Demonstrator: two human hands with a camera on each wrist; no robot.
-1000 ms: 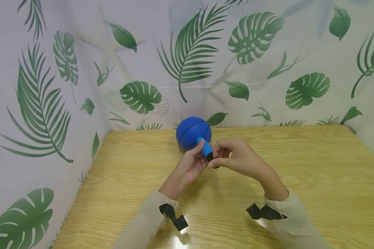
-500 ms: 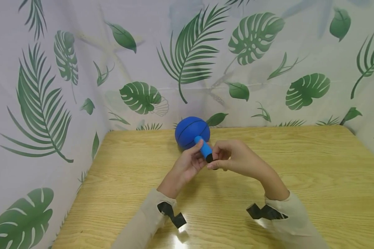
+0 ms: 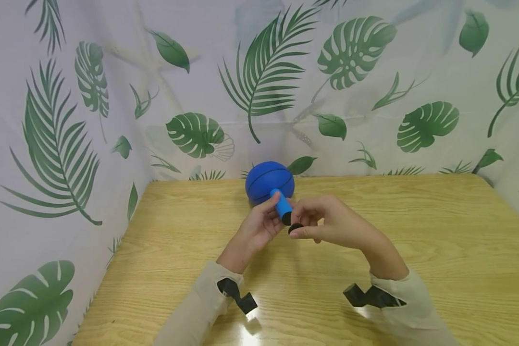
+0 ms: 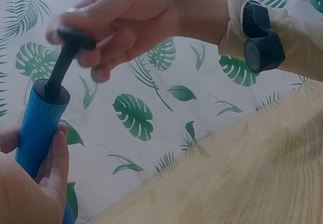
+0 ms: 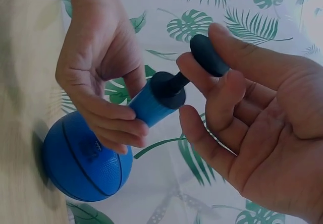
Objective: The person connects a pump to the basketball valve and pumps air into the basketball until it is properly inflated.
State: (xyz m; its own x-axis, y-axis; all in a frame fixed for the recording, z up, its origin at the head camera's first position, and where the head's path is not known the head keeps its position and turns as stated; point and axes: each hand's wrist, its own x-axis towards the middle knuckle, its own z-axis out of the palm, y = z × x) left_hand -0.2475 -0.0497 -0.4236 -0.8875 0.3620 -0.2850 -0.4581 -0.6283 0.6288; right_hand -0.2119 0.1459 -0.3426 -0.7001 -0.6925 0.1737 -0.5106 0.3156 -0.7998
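My left hand [image 3: 255,233] grips the blue barrel of a small hand pump [image 3: 283,205], thumb along one side. My right hand [image 3: 335,223] pinches the pump's black T-shaped handle [image 5: 208,55] between thumb and fingers. In the left wrist view, a length of black rod [image 4: 59,67] shows between the barrel's black cap [image 4: 50,91] and the handle. Just beyond the pump sits a blue ball [image 3: 265,179] with dark seam lines, on the table. The far end of the pump is hidden by the left hand, so I cannot tell whether it meets the ball.
The wood-grain table [image 3: 190,216] runs back to a white cloth backdrop [image 3: 225,72] printed with green leaves. Another stretch of the cloth stands along the left side. Black wrist cameras [image 3: 369,295] are strapped over both beige sleeves [image 3: 199,307].
My right hand has drawn the handle a little away from the barrel, and a gap now shows between them. The ball and left hand have shifted only slightly.
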